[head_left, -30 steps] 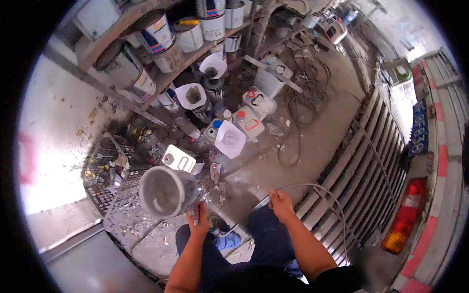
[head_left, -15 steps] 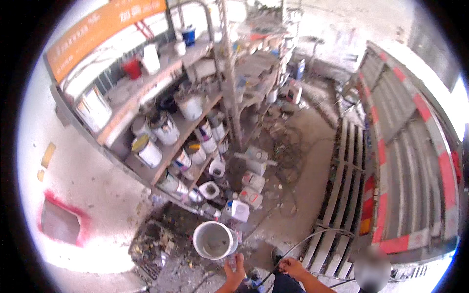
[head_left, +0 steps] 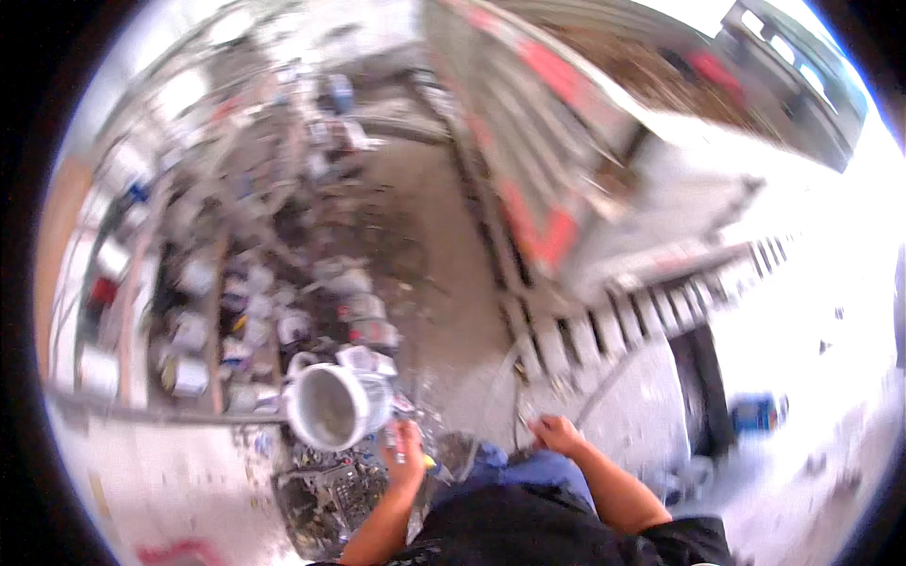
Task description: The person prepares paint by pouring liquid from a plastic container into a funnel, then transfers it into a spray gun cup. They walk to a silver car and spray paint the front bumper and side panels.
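From my remote station I record the following. The white cup (head_left: 330, 407), open at the top, is the item in hand and serves as my landmark. It is tipped so that its mouth faces the head camera; the interior shows greyish, and I cannot establish what, if anything, it contains. The left hand (head_left: 404, 451) is closed on a small part at the cup's right side, bearing it; blur prevents me from identifying that part. The right hand (head_left: 557, 434), to the right of the cup and apart from it, has its fingers curled in where a pale hose (head_left: 604, 387) meets it; I take the hose to be in its grip.

Surroundings: shelving (head_left: 220, 330) with tins stands left of the cup, a pale container (head_left: 373, 333) lies just beyond it, and a dark crate (head_left: 342, 498) is below it, toward the wearer. A red-striped slatted panel (head_left: 538, 151) stands beyond and to the right.

Finding: I judge the step in hand to be carrying the cup while managing the hose. The next move calls for a steady left grip and enough slack to keep the hose from snagging.
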